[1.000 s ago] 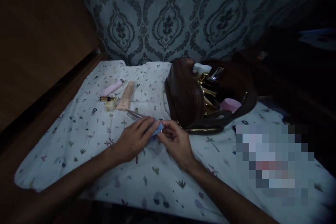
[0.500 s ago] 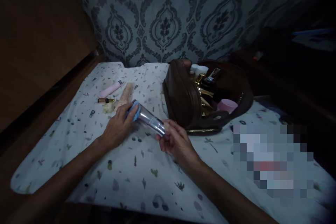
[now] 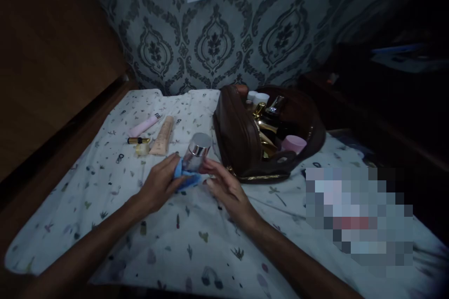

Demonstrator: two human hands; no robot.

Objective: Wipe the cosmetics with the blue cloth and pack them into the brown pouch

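My left hand (image 3: 159,184) is closed on a small blue cloth (image 3: 183,176) pressed against the lower end of a clear bottle with a silver cap (image 3: 197,151). My right hand (image 3: 222,187) grips the same bottle from the right side, holding it with the capped end tilted up and away from me. Both hands hover just above a white patterned cloth (image 3: 196,238) spread over the table. An open brown cosmetic bag (image 3: 245,135) lies right behind my right hand.
A pink tube (image 3: 144,124), a beige tube (image 3: 162,136), a black-and-gold lipstick (image 3: 138,140) and a small pale jar (image 3: 142,149) lie at the left back of the cloth. The bag holds a pink jar (image 3: 293,143), gold items and white caps. A wooden panel stands left.
The bottle has turned from lying sideways between my hands to standing cap-up. My left hand has slid the blue cloth from the bottle's far end to its near end.
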